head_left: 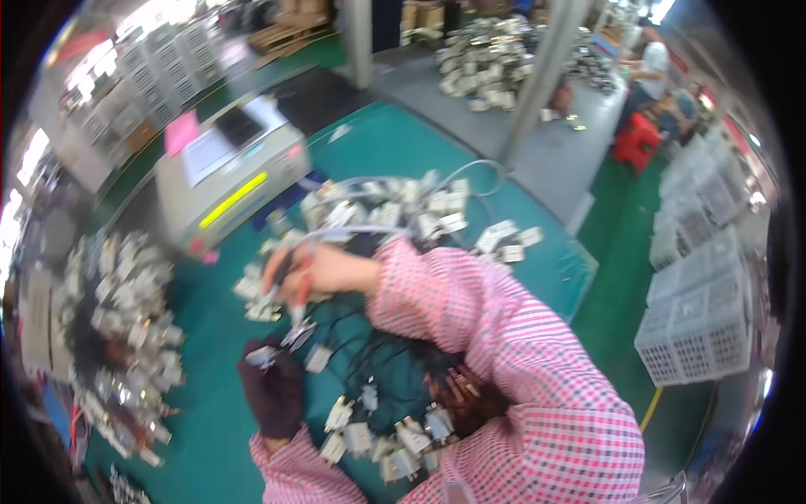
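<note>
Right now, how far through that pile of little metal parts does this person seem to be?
Hard to judge. One heap lies at the left, another beyond the hands. The right hand holds a red-handled tool over a part pinched by the gloved left hand. Wired parts lie near.

Pink check sleeves over a teal green table

The sleeves (537,395) are showing a pink and white check, and the left hand (273,391) is wearing a dark maroon glove, while the right hand (323,273) is gripping a tool with red handles (304,290). The table (210,420) is showing teal green under silver-grey and white small parts (369,437) strung on black wires (382,353). At the far left a pale grey machine (231,176) is glowing with a yellow strip and carrying a pink note (180,132). On the right, white lattice crates (697,328) are standing on green floor, and a red stool (635,140) is showing far right.
</note>
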Motion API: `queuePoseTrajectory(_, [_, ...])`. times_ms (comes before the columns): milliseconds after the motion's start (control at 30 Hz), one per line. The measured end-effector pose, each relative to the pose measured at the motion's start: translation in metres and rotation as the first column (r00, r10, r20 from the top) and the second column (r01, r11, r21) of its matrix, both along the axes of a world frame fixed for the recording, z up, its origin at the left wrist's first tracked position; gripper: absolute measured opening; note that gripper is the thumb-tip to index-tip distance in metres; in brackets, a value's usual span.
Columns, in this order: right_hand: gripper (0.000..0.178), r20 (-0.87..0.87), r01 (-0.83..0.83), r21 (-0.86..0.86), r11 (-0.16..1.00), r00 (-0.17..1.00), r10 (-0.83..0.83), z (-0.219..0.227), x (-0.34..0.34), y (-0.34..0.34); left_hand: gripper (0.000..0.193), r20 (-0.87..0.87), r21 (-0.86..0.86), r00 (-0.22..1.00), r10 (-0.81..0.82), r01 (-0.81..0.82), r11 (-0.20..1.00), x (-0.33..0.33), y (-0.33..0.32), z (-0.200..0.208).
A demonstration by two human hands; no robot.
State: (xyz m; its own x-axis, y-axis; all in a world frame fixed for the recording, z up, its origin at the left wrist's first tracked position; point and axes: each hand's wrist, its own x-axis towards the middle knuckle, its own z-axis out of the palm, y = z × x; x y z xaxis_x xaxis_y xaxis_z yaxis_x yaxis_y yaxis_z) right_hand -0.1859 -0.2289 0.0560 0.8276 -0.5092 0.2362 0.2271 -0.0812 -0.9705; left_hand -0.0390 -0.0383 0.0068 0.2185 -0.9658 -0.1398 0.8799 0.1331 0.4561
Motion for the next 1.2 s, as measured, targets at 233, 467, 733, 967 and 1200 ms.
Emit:
queuePoseTrajectory(233, [0.02, 0.04, 0.017, 0.078, 0.997, 0.999, -0.02, 0.005, -0.005, 0.004, 0.037, 0.198, 0.028, 0.98, -0.006, 0.001, 1.0, 0.002, -0.001, -0.007])
queuePoseTrajectory(467, [0.018, 0.047, -0.024, 0.081, 0.996, 0.999, 0.02, -0.004, 0.002, 0.004, 0.043, 0.139, 0.014, 0.989, 0.043, -0.045, 0.999, -0.003, -0.001, -0.009])
queuePoseTrajectory(733, [0.018, -0.018, -0.201, 0.183, 0.962, 0.978, 0.208, 0.004, 0.005, 0.027, 0.046, 0.309, 0.026, 0.938, -0.157, 0.157, 0.987, -0.005, -0.006, 0.001])
queuePoseTrajectory(967, [0.017, -0.097, -0.222, 0.151, 0.963, 0.966, 0.238, -0.016, 0.013, 0.034, 0.051, 0.289, 0.135, 0.942, -0.168, 0.134, 0.982, 0.007, -0.002, -0.025])
queuePoseTrajectory(1200, [0.023, -0.101, -0.125, 0.225, 0.966, 0.983, 0.151, 0.005, 0.006, 0.035, 0.037, 0.844, 0.012, 0.526, -0.106, 0.18, 0.984, 0.015, -0.001, -0.001])
